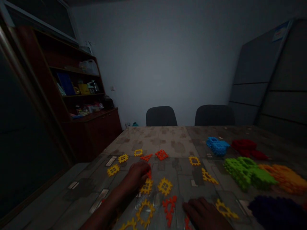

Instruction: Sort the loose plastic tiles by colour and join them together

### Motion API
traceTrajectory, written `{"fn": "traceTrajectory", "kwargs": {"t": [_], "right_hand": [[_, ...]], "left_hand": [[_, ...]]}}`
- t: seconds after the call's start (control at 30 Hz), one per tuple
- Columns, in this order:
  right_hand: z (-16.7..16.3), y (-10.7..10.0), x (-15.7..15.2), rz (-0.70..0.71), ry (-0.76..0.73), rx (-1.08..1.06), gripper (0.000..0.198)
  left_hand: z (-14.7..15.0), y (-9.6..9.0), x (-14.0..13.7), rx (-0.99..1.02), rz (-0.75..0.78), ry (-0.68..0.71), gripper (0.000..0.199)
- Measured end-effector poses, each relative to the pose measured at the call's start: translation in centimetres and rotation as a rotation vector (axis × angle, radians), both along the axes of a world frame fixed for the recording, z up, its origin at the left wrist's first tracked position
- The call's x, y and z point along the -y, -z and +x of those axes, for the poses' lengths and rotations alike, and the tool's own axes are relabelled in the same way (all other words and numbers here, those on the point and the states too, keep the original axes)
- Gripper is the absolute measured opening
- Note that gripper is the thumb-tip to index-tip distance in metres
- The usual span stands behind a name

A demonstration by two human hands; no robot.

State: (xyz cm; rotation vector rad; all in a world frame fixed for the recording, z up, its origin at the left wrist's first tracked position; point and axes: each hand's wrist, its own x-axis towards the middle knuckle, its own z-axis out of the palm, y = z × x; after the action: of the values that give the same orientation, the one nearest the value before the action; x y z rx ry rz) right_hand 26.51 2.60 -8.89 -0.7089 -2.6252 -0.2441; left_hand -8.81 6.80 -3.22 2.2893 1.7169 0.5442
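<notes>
My left hand [137, 174] reaches over the middle of the table, fingers curled on a red-orange interlocking building piece [149, 173], mostly hidden by them. Just below lies a yellow windowed square piece [146, 186], and a similar yellow square [165, 186] is to its right. Beyond the hand are a red-orange triangle [146, 157] and a red-orange square [161, 155]. My right hand [203, 212] rests low on the table with fingers stretched out, beside a partly covered red-orange piece [187, 223]. Left of it lies a red-orange triangle [169, 209]; to its right, a yellow triangle [226, 209].
Piles of blue [217, 146], red [247, 148], green [249, 172], orange [285, 177] and dark purple pieces [278, 210] occupy the table's right side. More yellow pieces [113, 170] lie left. Two chairs [161, 115] stand behind the far edge; a shelf cabinet [103, 123] is left.
</notes>
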Motion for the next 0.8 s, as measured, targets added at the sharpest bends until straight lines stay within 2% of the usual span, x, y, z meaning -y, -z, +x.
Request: {"fn": "traceTrajectory", "kwargs": {"t": [0.23, 0.37, 0.53, 0.63, 0.8], "right_hand": [[0.1, -0.8, 0.2, -0.094, -0.018, -0.026, 0.06], [0.3, -1.4, 0.5, -0.137, -0.003, -0.025, 0.064], [0.4, -1.0, 1.1, -0.07, 0.127, -0.045, 0.074], [0.5, -0.9, 1.3, -0.064, 0.152, -0.058, 0.076], [0.3, -2.6, 1.6, -0.263, 0.201, -0.003, 0.089]], "left_hand": [[0.2, 0.0, 0.2, 0.036, -0.005, 0.026, 0.042], [0.2, 0.2, 0.2, 0.059, -0.005, 0.018, 0.044], [0.0, 0.2, 0.0, 0.108, 0.0, 0.013, 0.05], [-0.2, 0.2, 0.0, 0.148, 0.017, 0.014, 0.052], [-0.4, -0.1, 0.1, 0.238, 0.063, -0.011, 0.051]]}}
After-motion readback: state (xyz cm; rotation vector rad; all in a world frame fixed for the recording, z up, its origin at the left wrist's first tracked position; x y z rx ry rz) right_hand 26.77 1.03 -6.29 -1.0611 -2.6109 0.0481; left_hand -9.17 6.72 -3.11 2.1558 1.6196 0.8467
